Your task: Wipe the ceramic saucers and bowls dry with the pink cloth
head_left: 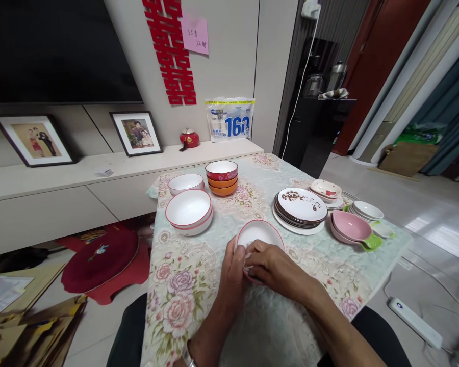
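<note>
Red-rimmed bowl (262, 229) clasped between two hands

The bowl is just below the centre of the frame; whether it touches the counter (275, 326) is hidden. The left hand (234, 267) clasps its left side, while the right hand (270, 261) pinches a white wad (248, 261), perhaps tissue, at the near-left rim. Wiping seems the step in hand; the next move likely calls for a steady left grip as the wad works round. Beyond, matching bowls (188, 210) stand left of centre, patterned plates (301, 205) right of centre.
</note>
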`<state>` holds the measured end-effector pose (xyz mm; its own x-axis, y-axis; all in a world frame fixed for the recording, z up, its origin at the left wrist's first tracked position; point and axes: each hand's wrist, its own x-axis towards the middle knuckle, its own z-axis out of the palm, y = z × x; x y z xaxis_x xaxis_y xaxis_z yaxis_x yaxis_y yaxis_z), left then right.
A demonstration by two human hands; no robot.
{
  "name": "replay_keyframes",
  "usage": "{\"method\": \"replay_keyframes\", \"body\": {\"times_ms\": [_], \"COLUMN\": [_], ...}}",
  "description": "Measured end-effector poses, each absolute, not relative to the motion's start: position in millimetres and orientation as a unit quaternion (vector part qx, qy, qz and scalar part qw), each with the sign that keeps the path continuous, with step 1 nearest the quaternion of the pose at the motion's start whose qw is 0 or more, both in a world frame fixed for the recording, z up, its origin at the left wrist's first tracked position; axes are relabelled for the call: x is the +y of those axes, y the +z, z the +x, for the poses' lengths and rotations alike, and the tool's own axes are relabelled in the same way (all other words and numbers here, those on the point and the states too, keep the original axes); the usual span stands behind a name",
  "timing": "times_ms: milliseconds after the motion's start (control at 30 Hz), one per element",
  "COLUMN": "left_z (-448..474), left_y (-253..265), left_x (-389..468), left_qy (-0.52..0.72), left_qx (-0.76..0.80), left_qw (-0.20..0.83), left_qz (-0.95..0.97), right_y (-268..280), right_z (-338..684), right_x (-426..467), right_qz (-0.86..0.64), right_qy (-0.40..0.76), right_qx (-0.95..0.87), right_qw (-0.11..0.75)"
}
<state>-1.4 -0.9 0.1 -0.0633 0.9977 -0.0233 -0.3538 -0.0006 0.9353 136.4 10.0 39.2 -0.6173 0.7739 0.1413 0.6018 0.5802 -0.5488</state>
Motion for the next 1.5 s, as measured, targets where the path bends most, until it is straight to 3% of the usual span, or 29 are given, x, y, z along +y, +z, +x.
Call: {"method": "replay_keyframes", "body": {"times_ms": [133, 233, 333, 433, 600, 833, 1167, 1300, 1400, 1500], "left_z": [-0.1, 0.4, 0.2, -0.6, -0.6, 1.1, 2.5, 4.8, 8.7, 12.9], "left_y": [-2.3, -3.8, -5.1, -6.9, -7.3, -9.9, -21.0, -16.4, -11.7, -11.8], "left_x": [0.8, 2.2, 1.7, 0.1, -0.3, 0.0, 3.1, 3.8, 1.6, -2.0], "left_qy": [0.582, 0.579, 0.572, 0.564, 0.557, 0.555, 0.637, 0.646, 0.638, 0.622], "left_qx": [0.432, 0.454, 0.445, 0.422, 0.424, 0.432, 0.409, 0.357, 0.307, 0.293], "left_qw": [0.561, 0.527, 0.556, 0.597, 0.581, 0.527, 0.486, 0.524, 0.557, 0.573], "left_qz": [0.399, 0.426, 0.408, 0.383, 0.415, 0.477, 0.437, 0.424, 0.434, 0.446], "right_y": [28.4, 21.6, 16.9, 13.5, 18.5, 31.4, 5.0, -3.8, -7.6, -6.1], "right_z": [135.0, 132.6, 135.0, 142.3, 150.3, 157.3, 167.2, 162.9, 164.6, 169.2], "right_x": [9.0, 11.5, 18.4, 26.3, 30.1, 28.7, 38.9, 39.8, 41.6, 41.2], "right_qz": [-0.503, -0.539, -0.541, -0.537, -0.513, -0.465, -0.55, -0.551, -0.575, -0.596], "right_qy": [0.064, -0.049, -0.094, -0.11, -0.069, -0.034, 0.263, 0.39, 0.358, 0.216], "right_qx": [-0.855, -0.835, -0.821, -0.791, -0.73, -0.815, -0.657, -0.572, -0.545, -0.59], "right_qw": [0.11, 0.101, 0.158, 0.272, 0.447, 0.344, 0.444, 0.466, 0.494, 0.5]}}
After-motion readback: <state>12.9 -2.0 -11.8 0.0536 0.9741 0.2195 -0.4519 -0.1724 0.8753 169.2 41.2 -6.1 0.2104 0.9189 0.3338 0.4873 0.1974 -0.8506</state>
